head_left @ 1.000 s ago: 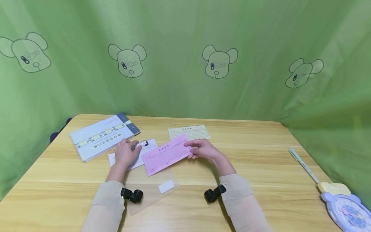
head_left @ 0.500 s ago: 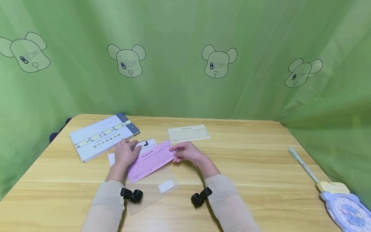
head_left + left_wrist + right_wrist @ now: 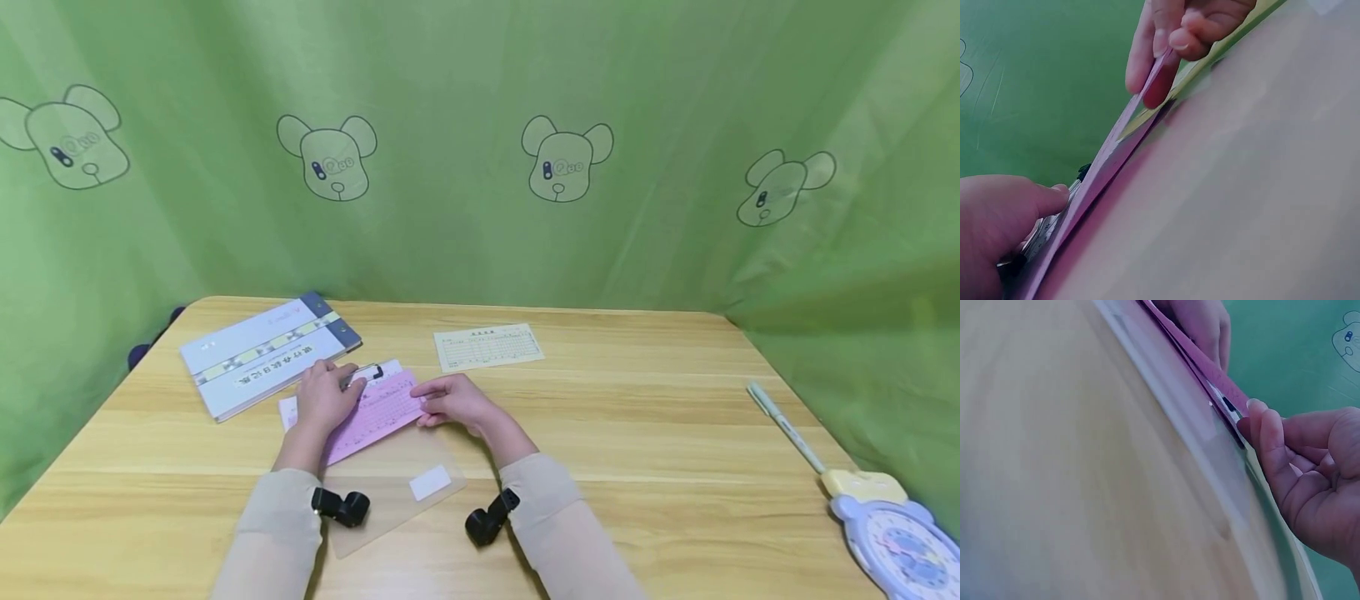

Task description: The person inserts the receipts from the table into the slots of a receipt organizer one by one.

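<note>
A pink printed form point(image 3: 378, 417) lies slanted over a white form point(image 3: 392, 366) and the upper part of a see-through clipboard point(image 3: 375, 521). My right hand point(image 3: 459, 402) pinches the pink form's right end between thumb and fingers; in the right wrist view, the pink form point(image 3: 1207, 365) shows edge-on, its end raised above the board. At the clipboard's top, my left hand point(image 3: 326, 396) grips the metal clip point(image 3: 378, 371), thumb toward the forms. The left wrist view shows the left thumb point(image 3: 1050, 199) close beside the pink form's edge. My left hand hides the form's left part.
A pale yellow printed form point(image 3: 489, 347) lies behind my right hand. A blue and white ledger book point(image 3: 270, 354) is at the back left. Far right are a light green pen point(image 3: 787, 429) and a purple toy clock point(image 3: 907, 546). A green curtain point(image 3: 450, 242) hangs behind the table.
My right hand has carried the pink form leftward and lower, off the yellow form and over the white one, toward the clip. My left hand has stayed at the clip.
</note>
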Demonstrator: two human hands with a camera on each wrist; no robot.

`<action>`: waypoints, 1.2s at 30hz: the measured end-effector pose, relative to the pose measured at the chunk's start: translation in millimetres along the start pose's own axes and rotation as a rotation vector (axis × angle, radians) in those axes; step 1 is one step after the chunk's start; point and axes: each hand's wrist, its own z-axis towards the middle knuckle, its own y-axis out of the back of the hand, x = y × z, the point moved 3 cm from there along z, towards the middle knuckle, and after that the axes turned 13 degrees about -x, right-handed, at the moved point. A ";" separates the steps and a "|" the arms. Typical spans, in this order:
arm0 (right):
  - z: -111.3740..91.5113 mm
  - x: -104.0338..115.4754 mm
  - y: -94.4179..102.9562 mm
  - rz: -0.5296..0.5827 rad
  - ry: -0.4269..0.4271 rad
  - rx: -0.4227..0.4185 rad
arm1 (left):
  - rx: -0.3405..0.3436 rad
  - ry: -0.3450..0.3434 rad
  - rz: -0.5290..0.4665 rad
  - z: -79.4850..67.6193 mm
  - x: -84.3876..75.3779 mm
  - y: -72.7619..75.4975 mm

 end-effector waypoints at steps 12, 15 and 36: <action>2.5 1.4 -9.6 0.003 -0.047 -0.040 | 0.010 0.008 0.002 -0.6 -0.1 -0.2; 1.7 2.6 -10.5 0.004 -0.051 -0.046 | 0.019 0.007 0.010 -0.7 0.3 0.0; 8.3 0.4 -11.2 0.003 -0.070 -0.076 | 0.010 -0.130 0.111 2.9 -1.3 -1.0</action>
